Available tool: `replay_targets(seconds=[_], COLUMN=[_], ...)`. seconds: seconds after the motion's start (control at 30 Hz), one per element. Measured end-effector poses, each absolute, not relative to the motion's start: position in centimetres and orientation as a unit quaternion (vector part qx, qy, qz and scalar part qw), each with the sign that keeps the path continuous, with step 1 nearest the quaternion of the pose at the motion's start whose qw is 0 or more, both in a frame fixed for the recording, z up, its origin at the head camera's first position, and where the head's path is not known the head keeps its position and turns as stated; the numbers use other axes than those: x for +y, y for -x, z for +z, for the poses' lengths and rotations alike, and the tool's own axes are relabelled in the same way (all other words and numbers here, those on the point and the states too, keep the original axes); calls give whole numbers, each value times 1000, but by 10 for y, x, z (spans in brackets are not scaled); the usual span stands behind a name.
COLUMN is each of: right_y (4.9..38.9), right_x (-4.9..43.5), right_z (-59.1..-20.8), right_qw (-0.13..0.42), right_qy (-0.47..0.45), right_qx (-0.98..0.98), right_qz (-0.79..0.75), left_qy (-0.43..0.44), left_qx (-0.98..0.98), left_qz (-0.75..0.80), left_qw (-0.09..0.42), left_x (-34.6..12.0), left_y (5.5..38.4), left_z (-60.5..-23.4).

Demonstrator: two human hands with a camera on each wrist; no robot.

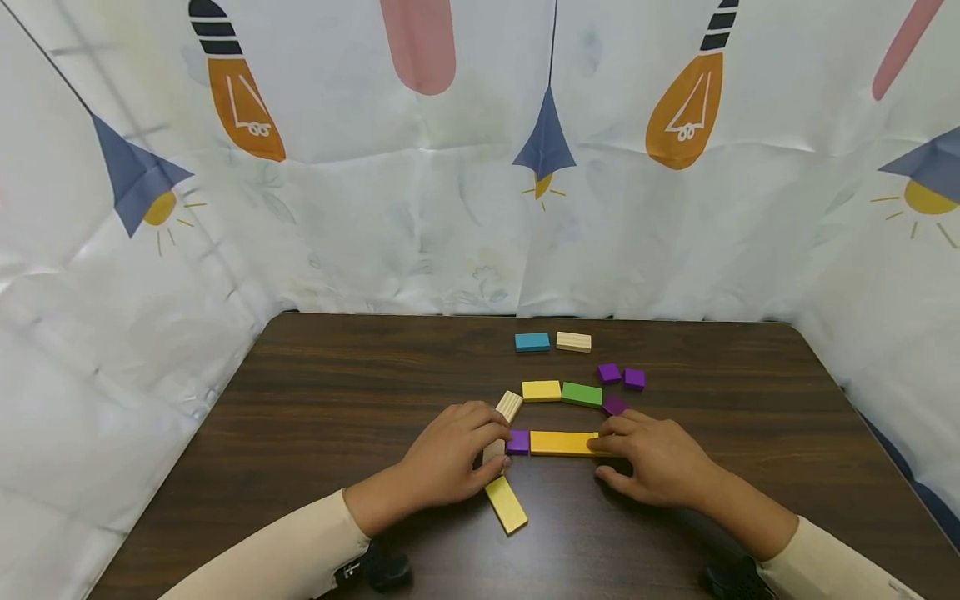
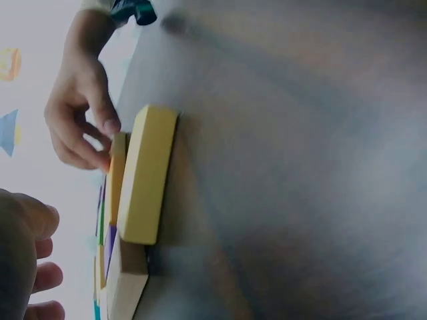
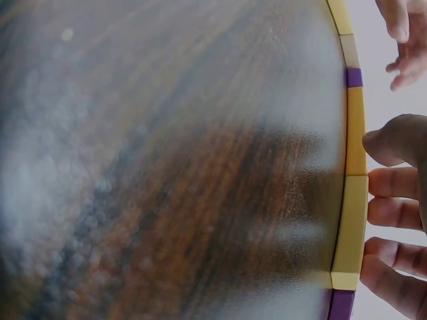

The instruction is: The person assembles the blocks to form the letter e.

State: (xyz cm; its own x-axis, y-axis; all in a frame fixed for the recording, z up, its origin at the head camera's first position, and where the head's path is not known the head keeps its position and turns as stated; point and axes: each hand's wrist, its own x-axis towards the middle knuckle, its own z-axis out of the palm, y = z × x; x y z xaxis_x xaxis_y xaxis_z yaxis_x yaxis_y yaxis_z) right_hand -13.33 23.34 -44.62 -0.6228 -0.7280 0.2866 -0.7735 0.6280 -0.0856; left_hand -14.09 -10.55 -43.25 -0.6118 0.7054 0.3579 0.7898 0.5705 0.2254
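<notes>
My left hand (image 1: 459,454) hovers with bent, spread fingers over a plain wooden block (image 1: 493,452), beside a purple block (image 1: 517,442). In the left wrist view its fingertips (image 2: 47,275) stand apart from the blocks. A pale yellow block (image 1: 507,505) lies slanted just below this hand. My right hand (image 1: 658,457) rests its fingers at the right end of a long orange-yellow block (image 1: 562,443). Under that hand, a pale yellow block (image 3: 350,230) continues the row, mostly hidden in the head view. Fingertips (image 3: 383,210) of the right hand touch its edge.
Behind the row, a ridged wooden block (image 1: 509,406), a yellow block (image 1: 542,391), a green block (image 1: 582,394) and a purple block (image 1: 613,405) form an arc. Farther back lie two purple blocks (image 1: 634,379), a blue block (image 1: 532,342) and another wooden block (image 1: 573,342) on the dark table (image 1: 337,375).
</notes>
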Motion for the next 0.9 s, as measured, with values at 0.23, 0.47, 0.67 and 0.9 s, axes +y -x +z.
replay_targets(seconds=[0.23,0.47,0.67,0.9], right_y=[134,133,133,133], right_x=[233,234,234,233], right_z=[-446,-446,-446,-446], right_qw=[109,110,109,110], right_qy=[-418,-416,-413,-414], right_qx=[-896,-898,-899,-899], right_qz=[99,98,97,96], left_qy=[441,452,455,443], left_qx=[-878,-882,-884,-890], left_qz=[-160,-123,-98,-98], left_qw=[90,52,40,40], left_x=[-91,-77,-69,-66], left_y=[161,172,174,173], left_z=[-434,-439,-440,-441])
